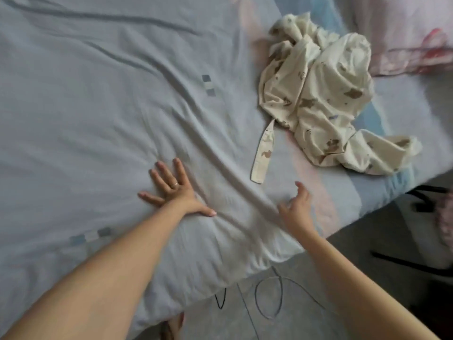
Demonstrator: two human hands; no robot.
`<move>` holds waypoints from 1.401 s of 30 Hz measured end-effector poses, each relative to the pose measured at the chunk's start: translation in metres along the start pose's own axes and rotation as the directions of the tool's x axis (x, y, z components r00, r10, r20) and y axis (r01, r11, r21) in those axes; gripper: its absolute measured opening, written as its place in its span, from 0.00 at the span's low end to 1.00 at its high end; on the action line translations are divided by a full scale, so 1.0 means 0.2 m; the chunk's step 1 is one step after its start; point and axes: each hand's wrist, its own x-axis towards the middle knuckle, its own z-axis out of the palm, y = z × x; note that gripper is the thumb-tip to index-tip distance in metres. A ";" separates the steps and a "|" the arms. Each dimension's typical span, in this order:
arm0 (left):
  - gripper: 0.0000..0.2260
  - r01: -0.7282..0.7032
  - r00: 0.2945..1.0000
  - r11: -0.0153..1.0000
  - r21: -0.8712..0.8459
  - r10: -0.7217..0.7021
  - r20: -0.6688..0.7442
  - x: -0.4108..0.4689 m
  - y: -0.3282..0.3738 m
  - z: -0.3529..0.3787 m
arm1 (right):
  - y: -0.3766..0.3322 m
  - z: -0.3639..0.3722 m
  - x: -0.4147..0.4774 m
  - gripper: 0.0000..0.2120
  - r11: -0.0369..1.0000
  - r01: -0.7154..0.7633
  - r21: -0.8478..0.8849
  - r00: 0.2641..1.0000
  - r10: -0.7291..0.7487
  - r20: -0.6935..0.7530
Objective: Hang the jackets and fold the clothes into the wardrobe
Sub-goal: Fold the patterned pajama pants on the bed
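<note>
On the near edge of the bed, your left hand [176, 192] lies flat on the grey-blue cover [98, 94], palm down, fingers straight and spread, thumb out to the right, gripping nothing. One finger carries a ring [175, 184]. Your right hand [297, 209] is to the right of it, well apart, at the near end of a long fold [220, 153] that runs diagonally across the cover from far left to near right. Its fingers are loosely bent and motion-blurred, so you can't tell whether it touches or pinches the fold. The hands are not joined and the fold runs between them. The cover is creased and has two small patches of blue and white squares, one far of your left hand and one near your left forearm. The garment [326, 99], cream with a brown print, sits crumpled in a heap on the far right of the bed, well clear of both hands. It lies partly on the cover's edge and partly on a pastel striped sheet [392, 119]. A strap [263, 153] in the same print trails from the heap toward you and ends just far of your right hand, not touching it. Pink bedding [404, 33] lies in the far right corner. Grey floor [367, 266] shows near right, with thin cables [267, 298] looped just below the bed edge and dark shapes further right, too blurred to identify.
</note>
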 end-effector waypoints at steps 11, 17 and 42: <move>0.77 0.115 0.993 0.987 0.110 -0.117 0.010 0.02 0.15 0.03 | -0.03 -0.27 0.88 0.34 0.957 -0.262 0.128 0.954 0.277 -0.115; 0.77 0.120 0.993 0.987 0.110 -0.119 -0.011 0.04 0.13 0.03 | -0.01 -0.11 0.66 0.19 0.974 -0.224 0.030 0.931 0.223 -0.290; 0.26 -0.432 0.881 0.400 -0.808 0.378 -0.284 -1.46 -0.35 -0.78 | -0.88 -0.66 -1.24 0.24 0.934 0.263 0.241 0.958 -0.283 0.053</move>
